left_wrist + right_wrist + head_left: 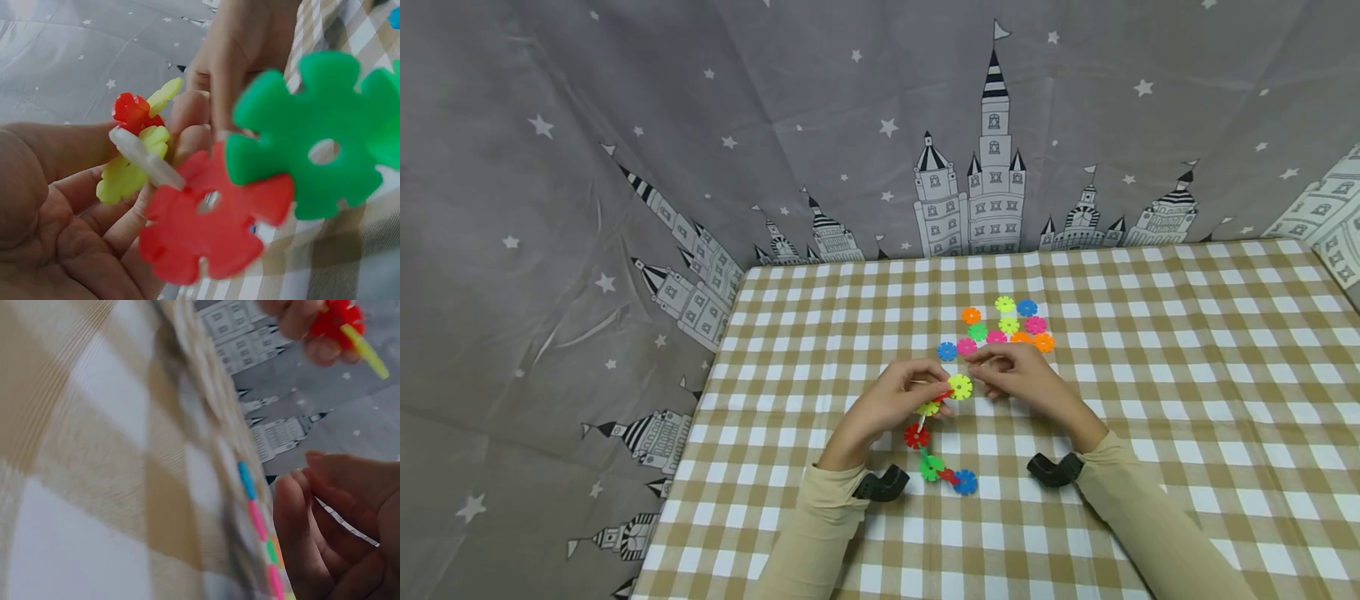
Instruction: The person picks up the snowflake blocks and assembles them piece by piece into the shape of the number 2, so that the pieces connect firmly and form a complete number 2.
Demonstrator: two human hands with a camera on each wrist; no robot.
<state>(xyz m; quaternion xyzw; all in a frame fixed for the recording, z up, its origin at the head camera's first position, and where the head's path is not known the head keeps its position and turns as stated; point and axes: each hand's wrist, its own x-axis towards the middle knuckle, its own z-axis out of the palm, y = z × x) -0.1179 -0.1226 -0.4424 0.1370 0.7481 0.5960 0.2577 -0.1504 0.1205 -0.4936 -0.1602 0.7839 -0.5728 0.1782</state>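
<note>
My left hand pinches the upper end of a chain of notched plastic discs near a red disc. A yellow disc forms the chain's tip, facing my right hand. Below the fingers follow another yellow disc, a white disc seen edge-on, a red disc, green discs, a small red one and a blue disc. My right hand hovers just right of the tip, fingers loosely bent, thumb and index tips close together with nothing visible between them.
Loose discs in several colours lie beyond the hands, among them a blue disc, a pink disc and an orange disc. A checked cloth covers the table. Behind it hangs a grey curtain printed with castles and stars.
</note>
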